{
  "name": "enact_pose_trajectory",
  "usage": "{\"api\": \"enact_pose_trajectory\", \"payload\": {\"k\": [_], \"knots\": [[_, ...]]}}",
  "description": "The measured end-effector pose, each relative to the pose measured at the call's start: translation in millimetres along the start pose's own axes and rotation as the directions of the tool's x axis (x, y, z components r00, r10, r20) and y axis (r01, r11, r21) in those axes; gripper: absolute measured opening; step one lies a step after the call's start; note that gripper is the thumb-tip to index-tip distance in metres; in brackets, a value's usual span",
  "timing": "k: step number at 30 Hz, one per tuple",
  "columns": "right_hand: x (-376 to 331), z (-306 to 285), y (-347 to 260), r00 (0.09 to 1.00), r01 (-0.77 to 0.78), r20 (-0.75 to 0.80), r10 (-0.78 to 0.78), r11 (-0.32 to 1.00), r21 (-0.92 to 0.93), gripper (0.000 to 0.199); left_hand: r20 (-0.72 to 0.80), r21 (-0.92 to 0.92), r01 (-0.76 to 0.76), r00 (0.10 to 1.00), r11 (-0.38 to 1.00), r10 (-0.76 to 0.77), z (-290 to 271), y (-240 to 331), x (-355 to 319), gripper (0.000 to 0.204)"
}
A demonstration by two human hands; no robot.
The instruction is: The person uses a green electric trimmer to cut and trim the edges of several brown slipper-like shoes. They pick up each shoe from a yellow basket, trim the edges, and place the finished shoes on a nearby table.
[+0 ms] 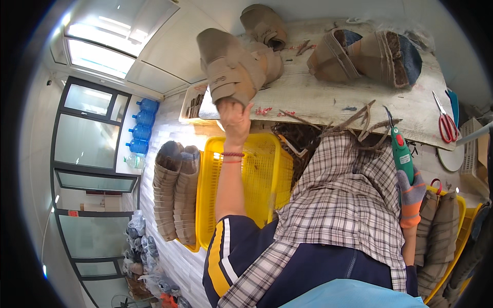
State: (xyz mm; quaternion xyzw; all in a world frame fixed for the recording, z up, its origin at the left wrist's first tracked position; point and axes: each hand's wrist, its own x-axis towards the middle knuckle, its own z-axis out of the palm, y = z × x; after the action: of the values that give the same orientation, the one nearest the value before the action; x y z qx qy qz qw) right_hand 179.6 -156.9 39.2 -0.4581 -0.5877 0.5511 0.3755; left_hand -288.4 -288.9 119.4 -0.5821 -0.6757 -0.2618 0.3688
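A small rectangular label patch [220, 80], tan like the strap it is sewn on, is seen on the suede boot just above the bare left hand's grip. A similar patch [267, 32] is seen on the boot lying farther up. A small red rectangular sign [73, 213] is fixed to the glass partition, far left of and below that grip.

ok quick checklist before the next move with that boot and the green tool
1. Left hand has the tan boot gripped: ok, lifted above the wooden bench.
2. Right hand, gloved, holds the green handheld tool: ok, tip pointing toward the bench.
3. Tool tip apart from the left hand: ok, they are well separated.
4. Tool running or off: cannot tell.
5. Red scissors clear of both hands: ok, lying at the bench's right end.
6. Yellow crate below the boot unobstructed: cannot tell, arm covers part.
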Motion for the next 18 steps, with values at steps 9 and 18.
{"api": "enact_pose_trajectory", "payload": {"k": [9, 18], "knots": [[-8, -5, -14, 0.996, -0.051, -0.065, 0.053, 0.998, 0.026, 0.04, 0.268, -0.025, 0.049, 0.963, 0.998, -0.041, 68, -67, 29, 0.028], [-7, -2, -30, 0.996, -0.062, -0.061, 0.058, 0.996, -0.069, 0.04, 0.617, 0.159, 0.173, 0.751, 0.972, -0.235, 65, -87, 81, 0.054]]}}
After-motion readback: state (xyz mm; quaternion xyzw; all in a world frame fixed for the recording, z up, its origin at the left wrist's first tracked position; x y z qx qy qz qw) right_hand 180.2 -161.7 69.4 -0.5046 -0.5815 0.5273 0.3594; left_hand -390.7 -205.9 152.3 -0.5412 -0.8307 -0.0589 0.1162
